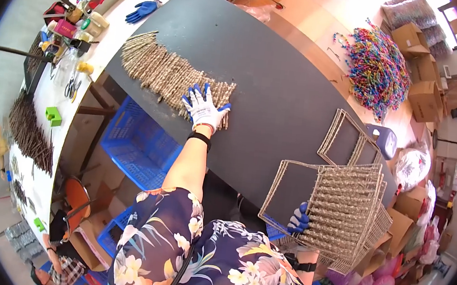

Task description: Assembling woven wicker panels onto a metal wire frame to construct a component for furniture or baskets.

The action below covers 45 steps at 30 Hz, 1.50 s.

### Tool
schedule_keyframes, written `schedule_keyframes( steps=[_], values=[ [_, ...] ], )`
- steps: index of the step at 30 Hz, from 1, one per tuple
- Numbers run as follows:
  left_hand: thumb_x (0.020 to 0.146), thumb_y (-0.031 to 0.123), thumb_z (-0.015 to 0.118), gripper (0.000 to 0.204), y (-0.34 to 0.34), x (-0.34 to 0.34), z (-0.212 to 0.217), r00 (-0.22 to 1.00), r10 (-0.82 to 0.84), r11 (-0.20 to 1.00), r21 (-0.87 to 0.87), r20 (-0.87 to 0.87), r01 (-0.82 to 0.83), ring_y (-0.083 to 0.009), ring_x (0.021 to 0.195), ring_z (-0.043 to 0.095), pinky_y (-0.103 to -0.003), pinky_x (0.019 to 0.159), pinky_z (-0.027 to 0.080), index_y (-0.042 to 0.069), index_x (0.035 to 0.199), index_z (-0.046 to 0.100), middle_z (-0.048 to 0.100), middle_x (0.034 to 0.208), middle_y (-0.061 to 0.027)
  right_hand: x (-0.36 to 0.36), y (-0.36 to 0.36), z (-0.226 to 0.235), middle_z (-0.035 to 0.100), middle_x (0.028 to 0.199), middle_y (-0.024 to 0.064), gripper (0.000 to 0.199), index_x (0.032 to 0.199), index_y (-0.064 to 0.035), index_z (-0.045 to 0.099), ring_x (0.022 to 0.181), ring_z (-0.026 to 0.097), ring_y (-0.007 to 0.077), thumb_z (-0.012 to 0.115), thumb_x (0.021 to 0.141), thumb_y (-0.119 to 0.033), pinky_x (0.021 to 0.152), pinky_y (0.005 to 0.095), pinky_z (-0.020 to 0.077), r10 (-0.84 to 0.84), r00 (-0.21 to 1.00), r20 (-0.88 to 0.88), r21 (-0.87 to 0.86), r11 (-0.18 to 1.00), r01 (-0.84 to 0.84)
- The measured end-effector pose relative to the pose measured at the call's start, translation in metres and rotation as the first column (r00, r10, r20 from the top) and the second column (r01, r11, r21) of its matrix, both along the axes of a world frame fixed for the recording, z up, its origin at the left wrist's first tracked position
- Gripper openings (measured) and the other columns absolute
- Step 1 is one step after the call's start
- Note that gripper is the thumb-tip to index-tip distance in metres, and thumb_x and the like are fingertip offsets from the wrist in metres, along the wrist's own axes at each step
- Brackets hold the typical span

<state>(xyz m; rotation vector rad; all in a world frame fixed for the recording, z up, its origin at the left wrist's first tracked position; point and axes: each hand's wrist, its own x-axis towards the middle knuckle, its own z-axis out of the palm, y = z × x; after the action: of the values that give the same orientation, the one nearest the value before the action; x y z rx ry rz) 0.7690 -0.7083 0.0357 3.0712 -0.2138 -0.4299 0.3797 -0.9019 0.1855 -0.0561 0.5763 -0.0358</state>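
My left hand (205,109), in a white glove with blue fingertips, lies flat with fingers spread on the right end of a long row of twisted, brown rope-like sticks (161,68). The sticks lie side by side on the dark table (269,74). At the lower right, the blue-gloved fingers of my right hand (299,219) curl around the left side of a woven rectangular frame (344,205) filled with rows of twisted brown strands. The rest of that hand is hidden by the frame. More frames are stacked under it, over the table's right end.
Open frames (348,138) lie farther back on the table. A blue crate (138,150) stands below the near edge. Across the floor are a pile of multicoloured strands (378,69) and cardboard boxes (425,102). A white table (103,40) at left holds a blue glove (142,10) and dark sticks.
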Motion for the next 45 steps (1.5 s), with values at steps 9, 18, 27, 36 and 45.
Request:
schedule_keyframes(
  steps=[9,18,27,36,45],
  values=[
    [0.091,0.061,0.058,0.09,0.002,-0.021,-0.008,0.929,-0.198,0.852,-0.415,0.313,0.321,-0.0407,0.148,0.024,-0.058,0.12,0.012,0.008,0.156,0.027,0.026,0.16,-0.0238,-0.007,0.001,0.002,0.058,0.082,0.0016,0.053,0.116,-0.0051,0.062,0.067,0.055,0.0148,0.05,0.098,-0.054,0.058,0.0319,0.0458,-0.208,0.845,-0.492,-0.415,0.91,-0.018],
    [0.1,0.016,0.061,0.06,-0.053,-0.083,0.059,0.727,-0.52,-0.144,-0.792,-0.449,-0.593,-0.0224,0.142,0.039,-0.035,0.116,0.034,0.001,0.152,0.034,0.043,0.153,-0.0128,0.032,-0.01,-0.026,0.069,0.101,0.0177,0.034,0.104,-0.0045,0.061,0.093,0.066,0.0396,0.053,0.099,-0.037,0.081,0.0469,0.0512,-0.561,0.583,-0.588,-0.451,-0.371,-0.812],
    [0.077,0.047,0.081,0.098,-0.063,-0.073,0.146,0.624,-0.622,0.385,-0.51,0.473,0.769,-0.0418,0.143,0.033,-0.054,0.118,0.022,0.004,0.152,0.035,0.041,0.151,-0.0251,0.087,-0.066,-0.014,0.066,0.095,0.0079,0.04,0.106,-0.0142,0.064,0.092,0.067,0.026,0.06,0.091,-0.051,0.08,0.0398,0.052,0.146,0.537,-0.831,-0.139,-0.989,0.054],
    [0.099,0.037,0.063,0.031,-0.013,-0.107,0.067,0.628,-0.238,0.634,-0.609,-0.74,-0.477,-0.007,0.048,0.046,-0.025,0.044,0.035,0.007,0.09,0.063,0.056,0.065,0.0015,0.122,-0.065,-0.066,0.062,0.122,0.0109,0.044,0.119,-0.0121,0.064,0.123,0.054,0.0291,0.062,0.09,-0.046,0.11,0.0502,0.0341,0.187,0.53,-0.827,-0.034,-0.958,0.284],
    [0.099,0.049,0.057,0.044,0.035,-0.122,0.028,0.63,0.004,0.614,-0.496,-0.776,-0.614,-0.0082,0.04,0.037,-0.026,0.039,0.028,0.013,0.075,0.055,0.041,0.051,0.0045,0.031,-0.019,-0.096,0.05,0.143,0.0185,0.059,0.142,-0.0103,0.049,0.137,0.044,0.0331,0.064,0.09,-0.033,0.12,0.0528,0.0233,-0.235,0.861,-0.45,-0.334,-0.85,-0.407]
  ],
)
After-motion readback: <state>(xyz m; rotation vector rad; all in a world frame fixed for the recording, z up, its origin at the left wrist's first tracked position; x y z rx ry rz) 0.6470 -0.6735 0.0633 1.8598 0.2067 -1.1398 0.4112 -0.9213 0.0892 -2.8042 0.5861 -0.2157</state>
